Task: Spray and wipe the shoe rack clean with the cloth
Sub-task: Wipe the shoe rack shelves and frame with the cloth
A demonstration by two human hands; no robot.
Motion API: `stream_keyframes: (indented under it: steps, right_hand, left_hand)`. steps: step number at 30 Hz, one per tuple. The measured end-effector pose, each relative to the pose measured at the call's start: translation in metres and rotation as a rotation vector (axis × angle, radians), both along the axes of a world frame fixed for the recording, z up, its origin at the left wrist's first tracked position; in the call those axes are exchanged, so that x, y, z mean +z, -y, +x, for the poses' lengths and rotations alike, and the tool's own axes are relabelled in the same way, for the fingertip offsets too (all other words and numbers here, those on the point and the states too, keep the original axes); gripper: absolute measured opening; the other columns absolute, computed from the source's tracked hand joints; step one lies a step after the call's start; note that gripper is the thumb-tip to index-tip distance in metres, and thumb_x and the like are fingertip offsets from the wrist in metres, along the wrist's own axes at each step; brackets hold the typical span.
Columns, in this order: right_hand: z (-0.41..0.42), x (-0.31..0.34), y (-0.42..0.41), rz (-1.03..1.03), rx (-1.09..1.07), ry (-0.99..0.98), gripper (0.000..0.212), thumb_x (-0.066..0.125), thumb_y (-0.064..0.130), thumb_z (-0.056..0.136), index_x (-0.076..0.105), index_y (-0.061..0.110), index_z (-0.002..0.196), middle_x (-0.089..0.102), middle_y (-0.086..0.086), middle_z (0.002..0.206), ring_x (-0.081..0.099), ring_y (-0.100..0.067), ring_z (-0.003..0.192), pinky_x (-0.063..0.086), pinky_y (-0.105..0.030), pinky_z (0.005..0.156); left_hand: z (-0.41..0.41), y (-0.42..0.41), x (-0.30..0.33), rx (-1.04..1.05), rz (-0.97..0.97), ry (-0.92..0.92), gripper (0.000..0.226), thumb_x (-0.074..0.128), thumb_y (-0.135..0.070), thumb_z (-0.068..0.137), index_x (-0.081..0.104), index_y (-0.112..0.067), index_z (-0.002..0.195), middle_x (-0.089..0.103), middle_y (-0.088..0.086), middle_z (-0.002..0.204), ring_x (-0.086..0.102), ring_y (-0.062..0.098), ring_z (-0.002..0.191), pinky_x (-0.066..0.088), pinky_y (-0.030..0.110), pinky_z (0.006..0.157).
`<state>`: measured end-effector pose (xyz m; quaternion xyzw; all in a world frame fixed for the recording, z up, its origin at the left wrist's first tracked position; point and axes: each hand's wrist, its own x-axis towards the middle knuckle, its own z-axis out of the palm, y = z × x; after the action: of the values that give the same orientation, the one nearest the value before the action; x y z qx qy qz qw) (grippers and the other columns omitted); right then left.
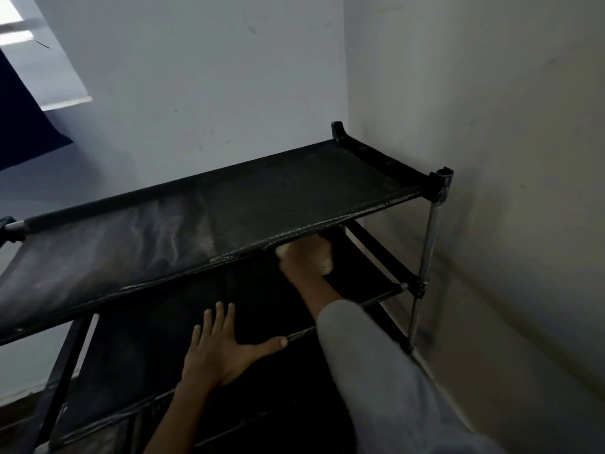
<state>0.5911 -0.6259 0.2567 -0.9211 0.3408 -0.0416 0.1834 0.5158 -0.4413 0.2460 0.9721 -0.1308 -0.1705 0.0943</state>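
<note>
Right hand (306, 257) grips cloth (327, 264), probably wiping, at second shelf's (183, 322) right end; shelf runs leftward. Left hand (219, 347) flat, splayed, front edge.

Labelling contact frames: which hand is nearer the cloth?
Right. The right hand is on the cloth on the second shelf, under the top shelf. The left hand lies flat at that shelf's front edge, well left of the cloth.
</note>
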Motion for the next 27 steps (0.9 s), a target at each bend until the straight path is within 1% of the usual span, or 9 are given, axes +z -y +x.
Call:
stream_keyframes:
  steps: [3, 6, 9, 13, 17, 21, 23, 25, 27]
  right_hand:
    - [-0.011, -0.013, -0.064, -0.056, 0.312, 0.055, 0.021, 0.055, 0.025, 0.086, 0.065, 0.013, 0.101, 0.061, -0.006, 0.107, 0.06, -0.026, 0.091, 0.042, -0.03, 0.056]
    - [-0.018, -0.01, -0.077, -0.236, 0.639, -0.046, 0.04, 0.058, 0.037, 0.086, 0.058, 0.015, 0.119, 0.053, -0.007, 0.121, 0.057, -0.031, 0.1, 0.049, -0.038, 0.071]
    - [-0.01, -0.006, -0.039, -0.224, 0.567, -0.066, 0.051, 0.064, 0.034, 0.078, 0.055, 0.02, 0.126, 0.054, -0.006, 0.121, 0.058, -0.034, 0.103, 0.051, -0.045, 0.076]
    - [-0.015, 0.007, 0.036, -0.205, 0.323, -0.041, 0.024, 0.054, 0.027, 0.086, 0.067, 0.014, 0.101, 0.064, -0.008, 0.105, 0.062, -0.031, 0.096, 0.054, -0.039, 0.076]
    - [-0.022, 0.018, 0.082, -0.226, 0.151, -0.066, 0.028, 0.053, 0.03, 0.09, 0.062, 0.012, 0.109, 0.063, -0.009, 0.11, 0.063, -0.027, 0.096, 0.05, -0.034, 0.069]
    - [-0.029, 0.024, 0.076, -0.293, 0.193, -0.325, 0.027, 0.054, 0.034, 0.091, 0.062, 0.014, 0.108, 0.065, -0.003, 0.107, 0.063, -0.02, 0.095, 0.045, -0.031, 0.066]
    - [-0.044, 0.037, 0.077, -0.247, 0.219, -0.528, 0.03, 0.054, 0.04, 0.089, 0.064, 0.017, 0.106, 0.066, 0.0, 0.096, 0.064, -0.018, 0.09, 0.045, -0.029, 0.065]
    - [-0.064, 0.054, 0.081, -0.181, 0.246, -0.76, 0.032, 0.052, 0.043, 0.09, 0.058, 0.015, 0.104, 0.06, -0.002, 0.09, 0.061, -0.02, 0.091, 0.045, -0.033, 0.076]
    - [-0.083, 0.067, 0.088, -0.132, 0.279, -0.892, 0.046, 0.05, 0.046, 0.092, 0.048, 0.009, 0.121, 0.053, -0.009, 0.108, 0.054, -0.028, 0.108, 0.041, -0.037, 0.091]
  left_hand:
    - [-0.003, 0.003, 0.001, -0.006, 0.016, 0.015, 0.163, 0.008, -0.104, 0.011, -0.009, -0.018, 0.149, -0.017, 0.003, 0.157, -0.015, 0.019, 0.145, -0.004, 0.041, 0.119]
    - [-0.004, 0.002, 0.003, -0.014, 0.014, 0.006, 0.164, 0.01, -0.105, 0.012, -0.009, -0.017, 0.15, -0.016, 0.003, 0.157, -0.015, 0.019, 0.144, -0.006, 0.042, 0.118]
    - [-0.005, 0.002, 0.007, -0.023, 0.003, -0.022, 0.163, 0.018, -0.105, 0.016, -0.009, -0.016, 0.149, -0.02, 0.001, 0.156, -0.018, 0.018, 0.144, -0.008, 0.041, 0.118]
    - [-0.003, 0.0, 0.011, -0.051, -0.007, -0.05, 0.162, 0.02, -0.105, 0.018, -0.01, -0.016, 0.149, -0.021, 0.001, 0.156, -0.017, 0.017, 0.144, -0.008, 0.04, 0.118]
    - [-0.004, 0.0, 0.011, -0.047, -0.011, -0.063, 0.158, 0.023, -0.105, 0.023, -0.012, -0.016, 0.149, -0.022, 0.0, 0.155, -0.018, 0.017, 0.143, -0.008, 0.04, 0.118]
    - [-0.006, 0.001, 0.01, -0.007, -0.003, -0.033, 0.152, 0.027, -0.103, 0.03, -0.011, -0.016, 0.149, -0.02, -0.001, 0.156, -0.017, 0.017, 0.144, -0.007, 0.041, 0.118]
    - [-0.007, 0.001, 0.009, 0.016, -0.005, -0.021, 0.149, 0.03, -0.102, 0.034, -0.01, -0.017, 0.149, -0.019, -0.002, 0.156, -0.017, 0.017, 0.144, -0.007, 0.042, 0.118]
    - [-0.006, 0.002, 0.009, 0.021, -0.013, -0.027, 0.147, 0.032, -0.101, 0.035, -0.01, -0.017, 0.149, -0.019, -0.002, 0.156, -0.017, 0.017, 0.144, -0.007, 0.042, 0.118]
    - [-0.007, 0.001, 0.01, 0.015, -0.013, -0.031, 0.148, 0.031, -0.102, 0.034, -0.01, -0.017, 0.149, -0.019, -0.001, 0.156, -0.016, 0.018, 0.144, -0.006, 0.043, 0.118]
